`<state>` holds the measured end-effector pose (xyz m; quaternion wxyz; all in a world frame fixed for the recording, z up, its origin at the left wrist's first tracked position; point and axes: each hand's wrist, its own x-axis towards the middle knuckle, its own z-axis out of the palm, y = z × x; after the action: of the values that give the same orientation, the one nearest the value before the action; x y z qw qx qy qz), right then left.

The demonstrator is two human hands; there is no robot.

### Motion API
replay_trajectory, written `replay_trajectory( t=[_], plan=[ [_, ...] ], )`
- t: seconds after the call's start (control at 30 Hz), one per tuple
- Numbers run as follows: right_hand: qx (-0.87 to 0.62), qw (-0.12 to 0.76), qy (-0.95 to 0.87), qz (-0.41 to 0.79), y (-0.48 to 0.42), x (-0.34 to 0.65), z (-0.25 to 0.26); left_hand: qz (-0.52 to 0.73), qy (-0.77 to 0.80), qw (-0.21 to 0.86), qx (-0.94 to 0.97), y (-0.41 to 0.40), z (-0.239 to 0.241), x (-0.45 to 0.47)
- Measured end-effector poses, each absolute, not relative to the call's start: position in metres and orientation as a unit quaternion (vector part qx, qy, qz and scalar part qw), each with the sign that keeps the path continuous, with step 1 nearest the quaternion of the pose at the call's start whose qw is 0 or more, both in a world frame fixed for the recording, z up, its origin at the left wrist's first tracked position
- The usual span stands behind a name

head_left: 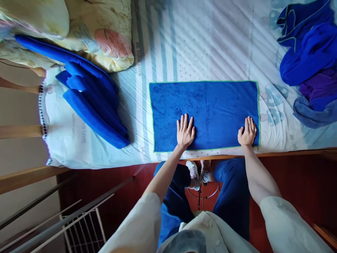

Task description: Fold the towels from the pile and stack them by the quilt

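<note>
A blue towel (pixel 210 102) with a thin green edge lies spread out as a long rectangle on the bed, close to its front edge. My left hand (pixel 185 130) rests flat on the towel, a bit left of its middle, with the fingers spread. Near the towel's right end, my right hand (pixel 247 131) also presses down flat, its thumb held apart from the fingers. Neither hand grips anything. The cloth under both palms is hidden.
Folded blue cloths (pixel 92 102) lie on a white pillow (pixel 59 130) at left, below a yellow patterned quilt (pixel 113 42). Heaped blue and purple cloths (pixel 308 52) are at far right. A wooden bed rail (pixel 289 152) runs along the front; a white wire rack (pixel 84 228) stands lower left.
</note>
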<state>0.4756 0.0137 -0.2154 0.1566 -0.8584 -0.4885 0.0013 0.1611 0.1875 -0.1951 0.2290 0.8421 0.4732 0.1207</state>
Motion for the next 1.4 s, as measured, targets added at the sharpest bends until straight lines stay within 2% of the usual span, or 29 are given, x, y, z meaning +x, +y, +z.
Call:
replay_trajectory(
  t=[0.17, 0.43, 0.57, 0.73, 0.83, 1.03, 1.13, 1.23, 1.4],
  plan=[
    [-0.861, 0.144, -0.487, 0.006, 0.015, 0.474, -0.211, 0.142, 0.494, 0.235, 0.825, 0.171, -0.210, 0.157],
    [-0.884, 0.103, -0.454, 0.036, 0.021, 0.469, -0.188, 0.152, 0.507, 0.271, 0.804, 0.176, -0.204, 0.162],
    [-0.877, 0.123, -0.462, 0.048, 0.070, 0.434, -0.176, 0.159, 0.509, 0.297, 0.792, 0.176, -0.202, 0.163],
    [-0.739, 0.140, -0.634, 0.179, 0.154, 0.384, -0.176, 0.159, 0.510, 0.312, 0.786, 0.176, -0.201, 0.162],
    [-0.748, 0.115, -0.625, 0.191, 0.165, 0.409, -0.179, 0.163, 0.511, 0.312, 0.785, 0.176, -0.202, 0.161],
    [-0.878, 0.095, -0.459, 0.097, 0.128, 0.532, -0.178, 0.177, 0.506, 0.309, 0.785, 0.174, -0.205, 0.162],
    [-0.895, 0.089, -0.429, 0.080, 0.132, 0.550, -0.175, 0.184, 0.507, 0.301, 0.786, 0.174, -0.206, 0.162],
    [-0.889, 0.089, -0.444, 0.072, 0.160, 0.513, -0.173, 0.188, 0.504, 0.300, 0.788, 0.174, -0.207, 0.162],
    [-0.739, 0.100, -0.635, 0.201, 0.228, 0.387, -0.173, 0.191, 0.507, 0.295, 0.787, 0.174, -0.208, 0.161]
  ],
)
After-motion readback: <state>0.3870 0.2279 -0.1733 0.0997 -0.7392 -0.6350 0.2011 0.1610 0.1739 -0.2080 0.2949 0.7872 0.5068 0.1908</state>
